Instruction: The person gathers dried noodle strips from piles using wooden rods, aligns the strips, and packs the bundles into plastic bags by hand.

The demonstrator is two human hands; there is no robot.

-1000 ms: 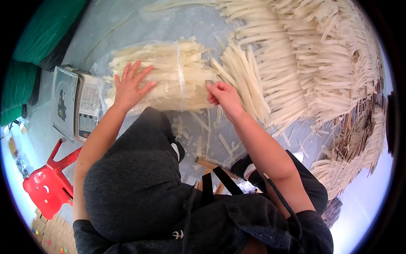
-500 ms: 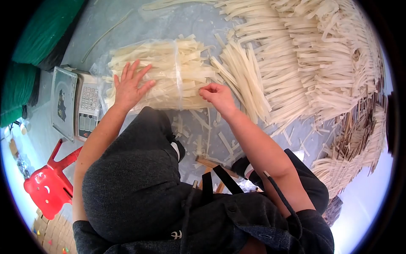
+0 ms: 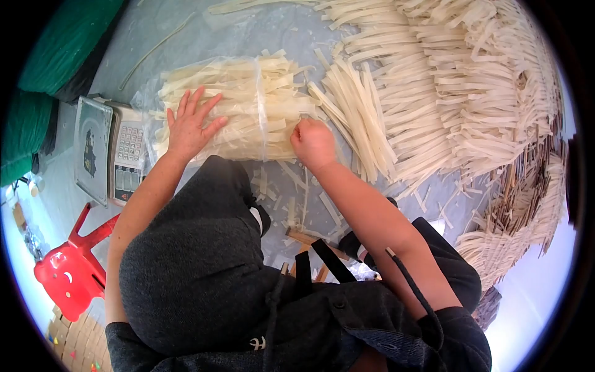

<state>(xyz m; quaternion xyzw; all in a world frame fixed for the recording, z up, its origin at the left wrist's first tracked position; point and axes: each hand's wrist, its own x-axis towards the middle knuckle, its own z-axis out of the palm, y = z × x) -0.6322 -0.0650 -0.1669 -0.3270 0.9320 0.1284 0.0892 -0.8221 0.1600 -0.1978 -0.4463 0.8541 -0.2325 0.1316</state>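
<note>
A bundle of pale flat strips lies in clear plastic at the centre left, its strips running left to right. My left hand rests on the plastic with its fingers spread. At the bundle's right end is my right hand, curled closed with its knuckles up; whatever its fingers hold, if anything, is hidden. A whitish band crosses the bundle between my hands. Just right of my right hand, a loose pile of strips lies at a slant.
A scale with a keypad stands at the left, near a red plastic stool. Green sacks are at the upper left. Large heaps of strips fill the right. Scraps litter the grey floor by my feet.
My right hand has moved left and curled into a fist, its knuckles turned up. The band on the bundle has shifted slightly left. My left hand has stayed in place.
</note>
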